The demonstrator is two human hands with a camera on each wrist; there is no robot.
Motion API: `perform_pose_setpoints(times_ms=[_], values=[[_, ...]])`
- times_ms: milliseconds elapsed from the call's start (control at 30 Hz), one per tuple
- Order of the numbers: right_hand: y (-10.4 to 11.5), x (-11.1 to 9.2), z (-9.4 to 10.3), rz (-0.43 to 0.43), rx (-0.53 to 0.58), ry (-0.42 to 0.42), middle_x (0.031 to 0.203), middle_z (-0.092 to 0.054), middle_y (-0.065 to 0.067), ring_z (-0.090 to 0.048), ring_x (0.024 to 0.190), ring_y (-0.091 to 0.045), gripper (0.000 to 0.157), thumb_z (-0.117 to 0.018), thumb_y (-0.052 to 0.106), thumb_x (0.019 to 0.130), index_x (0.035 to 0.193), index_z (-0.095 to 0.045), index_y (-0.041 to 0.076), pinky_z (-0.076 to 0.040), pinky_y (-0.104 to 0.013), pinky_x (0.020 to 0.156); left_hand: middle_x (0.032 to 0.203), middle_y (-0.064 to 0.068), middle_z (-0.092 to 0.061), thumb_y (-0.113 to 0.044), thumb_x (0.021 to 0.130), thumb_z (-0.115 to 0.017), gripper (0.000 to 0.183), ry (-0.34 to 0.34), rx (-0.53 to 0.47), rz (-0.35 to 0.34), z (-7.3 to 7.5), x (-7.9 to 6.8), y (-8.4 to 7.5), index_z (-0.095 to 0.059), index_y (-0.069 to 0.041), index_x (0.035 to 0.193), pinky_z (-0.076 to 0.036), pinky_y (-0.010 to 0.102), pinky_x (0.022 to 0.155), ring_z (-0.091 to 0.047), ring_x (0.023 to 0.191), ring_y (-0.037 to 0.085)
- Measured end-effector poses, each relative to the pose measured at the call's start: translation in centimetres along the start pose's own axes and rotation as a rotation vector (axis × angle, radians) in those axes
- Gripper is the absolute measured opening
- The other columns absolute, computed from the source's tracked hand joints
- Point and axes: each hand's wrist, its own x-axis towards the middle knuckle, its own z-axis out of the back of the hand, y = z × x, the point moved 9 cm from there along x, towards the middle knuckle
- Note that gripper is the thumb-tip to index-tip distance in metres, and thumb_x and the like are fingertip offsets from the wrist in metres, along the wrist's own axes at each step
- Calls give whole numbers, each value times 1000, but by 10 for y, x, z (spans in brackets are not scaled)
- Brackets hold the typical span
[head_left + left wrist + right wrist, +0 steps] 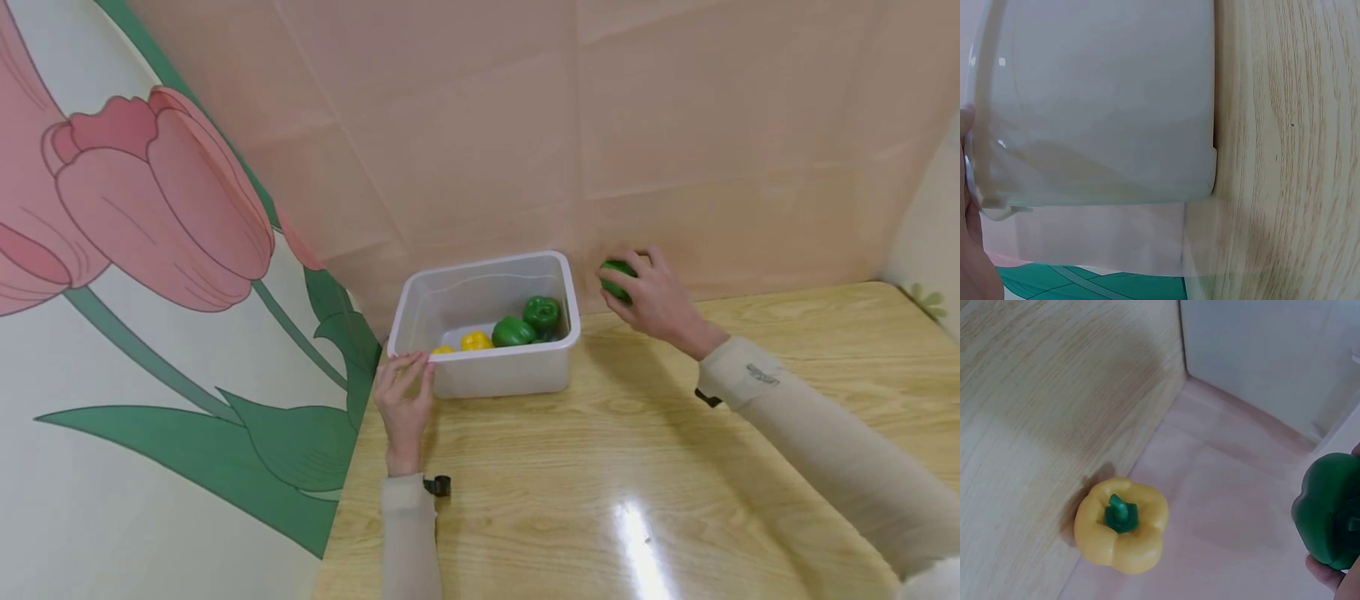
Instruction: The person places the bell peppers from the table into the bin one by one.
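Observation:
A white plastic bin [498, 372] stands on the table against the backdrop. Inside it lie green bell peppers [513, 332] and yellow bell peppers [476, 340], partly hidden by the near wall. My left hand [403, 400] grips the rim at the bin's near left corner; in the left wrist view only part of that hand [975, 262] shows at the edge. To the right of the bin and above the table, my right hand [656, 300] holds a green bell pepper [1325, 509]. A yellow bell pepper [1121, 525] sits on the table below, hidden in the head view.
The wood-grain table [540, 483] meets a pinkish backdrop sheet [480, 150] behind the bin. A wall with a tulip mural [165, 200] runs along the left side. Another pale wall [930, 225] borders the table's right end.

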Motion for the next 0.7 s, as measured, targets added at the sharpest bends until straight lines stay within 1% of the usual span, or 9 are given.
perform_pose_setpoints(times_ms=[167, 367, 433, 533, 600, 700], values=[[1, 6, 4, 0, 10, -25, 121, -69, -27, -62, 106, -46, 32, -84, 12, 86, 115, -76, 2, -44, -66, 95, 106, 12, -80, 0, 86, -88, 22, -4, 1, -15, 1, 0, -1, -85, -6, 106, -50, 64, 105, -70, 107, 40], [-1, 13, 9, -12, 10, -22, 124, -67, -26, -61, 108, -48, 34, -83, 13, 86, 119, -76, 3, -44, -66, 99, 107, 12, -80, -2, 87, -87, 21, -2, 12, -7, -3, 2, -3, -85, -6, 107, -49, 61, 107, -69, 108, 40], [0, 16, 12, -14, 4, -26, 124, -67, -25, -61, 108, -49, 33, -82, 14, 88, 118, -76, 4, -44, -65, 100, 107, 12, -80, -2, 88, -87, 20, 5, 18, -4, -3, 2, -4, -85, -6, 108, -50, 60, 108, -69, 108, 39], [4, 19, 15, 1, -24, -32, 123, -68, -24, -60, 106, -50, 30, -79, 19, 91, 118, -77, 5, -49, -63, 95, 107, 13, -80, -1, 86, -88, 21, 2, 30, -7, -1, 0, -6, -85, -5, 107, -51, 61, 107, -70, 106, 39], [7, 23, 16, 19, -32, -33, 123, -68, -24, -60, 105, -51, 29, -76, 22, 94, 118, -78, 5, -51, -62, 93, 106, 13, -80, 1, 85, -88, 22, -5, 30, -11, 0, -1, -7, -85, -4, 106, -51, 62, 106, -70, 105, 39], [7, 29, 18, 32, -22, -32, 125, -67, -25, -60, 106, -52, 30, -75, 22, 96, 120, -77, 5, -49, -63, 94, 106, 13, -79, 1, 85, -88, 22, -9, 22, -11, 0, 1, -8, -85, -4, 106, -51, 62, 106, -70, 105, 40]])
